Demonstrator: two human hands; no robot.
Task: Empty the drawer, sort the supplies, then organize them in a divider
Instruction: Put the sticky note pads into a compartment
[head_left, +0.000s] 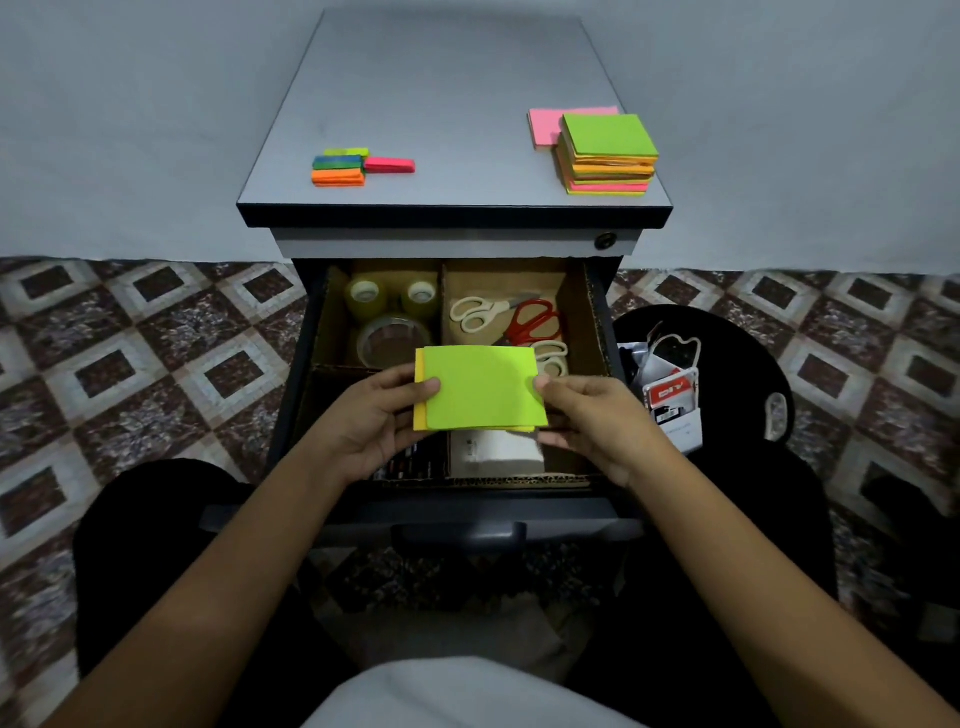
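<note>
Both hands, left hand (371, 415) and right hand (587, 421), pinch the lime-green square sticky-note pad (483, 387) flat, directly above the cardboard divider's (597, 322) near compartments.

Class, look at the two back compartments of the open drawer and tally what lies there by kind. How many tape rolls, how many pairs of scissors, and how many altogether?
Tape rolls: 3
Scissors: 3
Total: 6

lime-green sticky pad (485, 387), red scissors (535, 322), diamond-patterned floor (130, 338)
</note>
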